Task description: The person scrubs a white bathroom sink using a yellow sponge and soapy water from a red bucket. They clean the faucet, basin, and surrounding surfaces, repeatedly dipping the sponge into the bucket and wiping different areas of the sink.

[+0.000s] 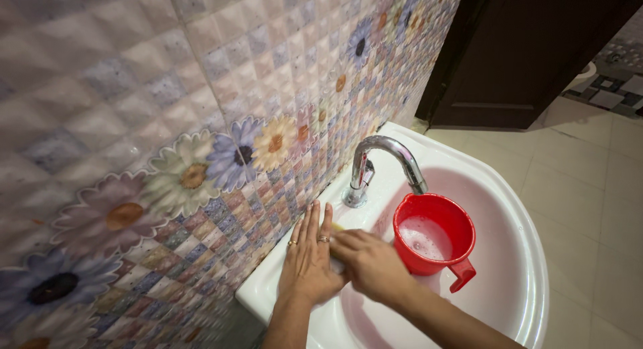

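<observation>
A flower-patterned tiled wall [167, 141] backs a white basin [522, 255]. A chrome tap [382, 165] rises from the basin's back edge, its spout over a red mug [435, 238] of foamy water standing in the bowl. On the basin's back ledge, the left hand [308, 255] lies flat, fingers together. The right hand [368, 262] beside it curls onto a small yellowish piece [337, 226], mostly hidden; its grip cannot be told.
</observation>
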